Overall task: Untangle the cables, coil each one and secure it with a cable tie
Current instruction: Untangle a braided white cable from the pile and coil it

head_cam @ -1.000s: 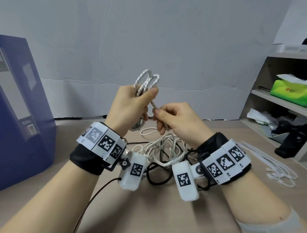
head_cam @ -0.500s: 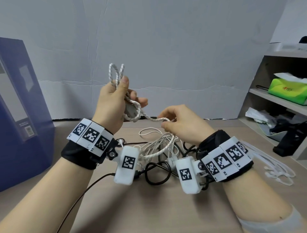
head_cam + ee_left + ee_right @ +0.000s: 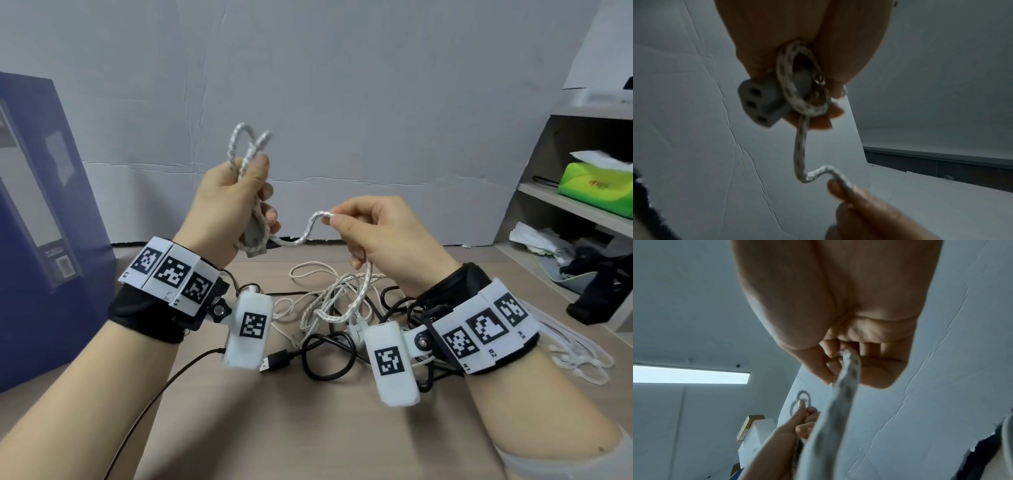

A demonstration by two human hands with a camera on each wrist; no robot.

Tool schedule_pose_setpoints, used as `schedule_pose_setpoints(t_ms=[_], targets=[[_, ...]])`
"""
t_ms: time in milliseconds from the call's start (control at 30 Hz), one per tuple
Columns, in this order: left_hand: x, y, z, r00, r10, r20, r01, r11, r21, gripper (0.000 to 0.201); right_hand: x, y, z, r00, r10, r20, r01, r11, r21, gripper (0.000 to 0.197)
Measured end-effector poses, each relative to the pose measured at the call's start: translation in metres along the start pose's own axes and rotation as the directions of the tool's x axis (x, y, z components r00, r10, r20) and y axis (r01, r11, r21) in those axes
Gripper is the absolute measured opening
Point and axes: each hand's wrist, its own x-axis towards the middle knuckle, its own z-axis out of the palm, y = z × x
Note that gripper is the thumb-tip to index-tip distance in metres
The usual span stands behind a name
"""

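My left hand [image 3: 236, 202] is raised and grips folded loops of a white braided cable [image 3: 245, 147], with its grey plug [image 3: 255, 240] held against the palm. In the left wrist view the cable [image 3: 800, 155] curls round that grey plug [image 3: 758, 104] and runs down to my right fingers [image 3: 840, 190]. My right hand [image 3: 373, 233] pinches the same cable a short way along, and in the right wrist view the cable [image 3: 846, 369] hangs from the pinch. Below both hands, a tangle of white and black cables [image 3: 329, 308] lies on the table [image 3: 308, 428].
A blue box [image 3: 44, 222] stands at the left. A shelf unit [image 3: 575, 212] with a green tissue pack [image 3: 596, 186] is at the right. White cable ties [image 3: 579, 356] lie on the table near my right wrist. A black USB plug [image 3: 277, 359] lies under my left wrist.
My hands have drawn apart: the left one moved left with the loops and turned, the right one slid along the cable to the right, leaving a slack stretch between them.
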Motion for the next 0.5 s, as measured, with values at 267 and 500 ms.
schedule_pose_setpoints(t_ms=[267,500], targets=[[-0.013,-0.006,0.020,0.959,-0.071,0.275,0.031,0.989,0.147,0.039,-0.005,-0.004,0.007,0.999,-0.020,0.026,0.018,0.997,0.070,0.016],[-0.018,-0.010,0.032,0.958,0.008,0.286,-0.094,0.954,0.286,0.024,-0.006,-0.003,0.009,0.995,-0.063,0.078,0.070,0.994,-0.088,0.021]])
